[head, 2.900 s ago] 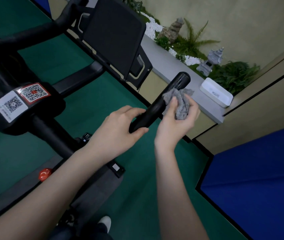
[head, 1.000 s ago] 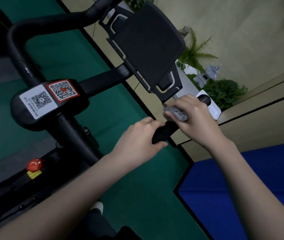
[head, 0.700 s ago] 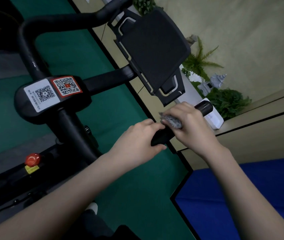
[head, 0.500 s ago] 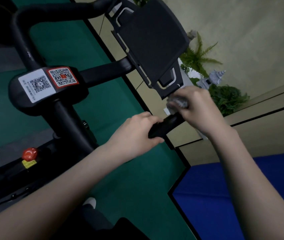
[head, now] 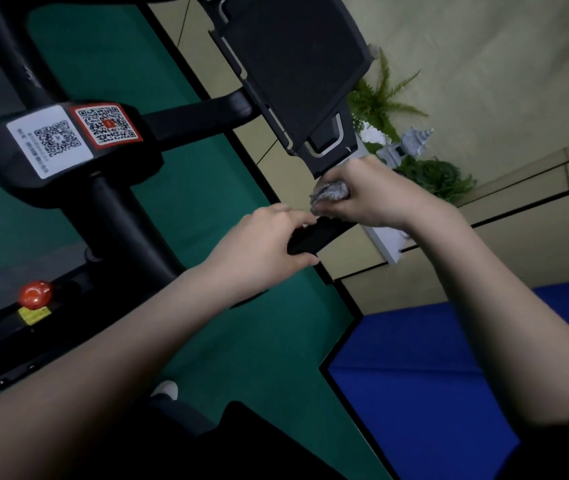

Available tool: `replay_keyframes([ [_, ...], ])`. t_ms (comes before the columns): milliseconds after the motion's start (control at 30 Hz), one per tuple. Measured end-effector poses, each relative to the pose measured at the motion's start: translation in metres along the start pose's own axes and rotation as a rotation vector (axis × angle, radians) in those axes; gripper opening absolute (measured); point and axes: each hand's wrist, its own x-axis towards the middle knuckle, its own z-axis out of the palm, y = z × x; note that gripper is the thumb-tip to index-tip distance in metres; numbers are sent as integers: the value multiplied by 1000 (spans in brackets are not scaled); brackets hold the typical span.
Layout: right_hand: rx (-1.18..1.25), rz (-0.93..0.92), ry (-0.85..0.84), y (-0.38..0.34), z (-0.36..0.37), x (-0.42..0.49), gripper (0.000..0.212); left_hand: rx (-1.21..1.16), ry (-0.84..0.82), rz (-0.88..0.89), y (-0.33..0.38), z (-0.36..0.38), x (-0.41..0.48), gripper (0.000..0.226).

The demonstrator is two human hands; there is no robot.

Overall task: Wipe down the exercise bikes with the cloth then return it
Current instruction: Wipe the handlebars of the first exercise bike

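Observation:
A black exercise bike [head: 109, 216] fills the left of the head view, with two QR stickers on its stem and a dark screen panel [head: 296, 64] above. My left hand [head: 262, 247] grips the black handlebar grip [head: 310, 239] from the near side. My right hand [head: 362, 199] holds a bunched grey cloth [head: 331, 194] round the far end of that grip, just under the screen panel's lower corner. The tip of the grip is hidden by my right hand and the cloth.
A red knob [head: 35, 293] sits on the bike frame at lower left. A grey ledge with ferns [head: 380, 98], small stone pagodas [head: 411, 143] and a white box [head: 388, 242] runs behind the grip. Green floor lies below, a blue mat [head: 449, 358] at right.
My right hand has slid the cloth outward along the grip, covering the tip. My left hand keeps its hold. The view has shifted closer to the bike.

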Motion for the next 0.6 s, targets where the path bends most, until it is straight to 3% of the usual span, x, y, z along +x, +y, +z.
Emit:
replay_keyframes([
  [233, 17, 178, 219, 30, -31, -5, 9, -9, -13, -5, 1, 0, -1, 51],
  [400, -17, -43, 229, 18, -1, -18, 15, -4, -8, -12, 2, 1, -1, 52],
  [500, 14, -203, 396, 16, 32, -34, 16, -3, 5, -10, 2, 1, -1, 51],
  [600, 64, -225, 621, 25, 56, -41, 17, -4, 13, -10, 2, 1, -1, 50],
])
